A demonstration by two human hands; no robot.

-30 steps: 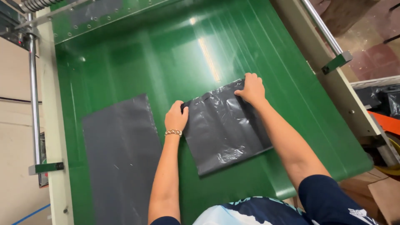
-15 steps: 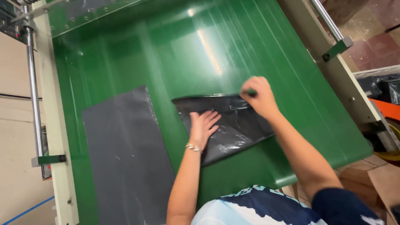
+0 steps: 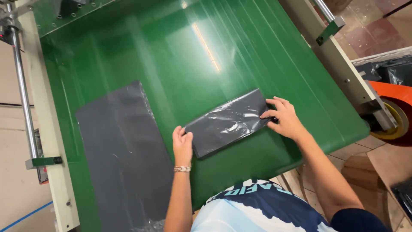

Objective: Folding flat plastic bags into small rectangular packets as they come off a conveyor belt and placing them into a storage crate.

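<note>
A dark grey plastic bag [image 3: 229,122], folded into a narrow strip, lies across the green conveyor belt [image 3: 180,60]. My left hand [image 3: 182,144] pinches the strip's left end. My right hand [image 3: 284,118] presses its right end, fingers closed on the edge. A second, flat grey bag [image 3: 122,159] lies unfolded on the belt to the left of my left hand, reaching the near edge.
Cream metal frame rails run along both sides of the belt, a steel rod [image 3: 23,90] on the left. At the right are an orange part with a yellow wheel [image 3: 397,118], dark bags in a bin [image 3: 386,71] and cardboard on the floor [image 3: 382,163].
The bag went from a wide square sheet to a narrow folded strip. My left hand moved from its top left corner to the strip's left end; my right hand lowered to the right end.
</note>
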